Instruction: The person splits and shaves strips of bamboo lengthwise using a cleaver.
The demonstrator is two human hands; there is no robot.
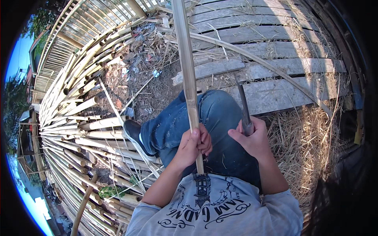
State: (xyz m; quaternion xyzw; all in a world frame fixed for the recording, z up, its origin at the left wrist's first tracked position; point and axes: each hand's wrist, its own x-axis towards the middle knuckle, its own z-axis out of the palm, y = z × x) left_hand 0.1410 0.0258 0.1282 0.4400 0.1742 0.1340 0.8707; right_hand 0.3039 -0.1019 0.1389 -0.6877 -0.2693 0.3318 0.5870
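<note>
Our left hand (pixel 189 148) clasps a long tan bamboo strip (pixel 190 86). Apart, our right hand (pixel 255 138) grips a dark, slender-bladed tool (pixel 243 102).

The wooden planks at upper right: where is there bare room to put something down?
The nearest plank looks mostly bare between the dark blade and the long diagonal strip, above the straw heap. It is crowded at left, where bamboo poles lie packed together.
</note>
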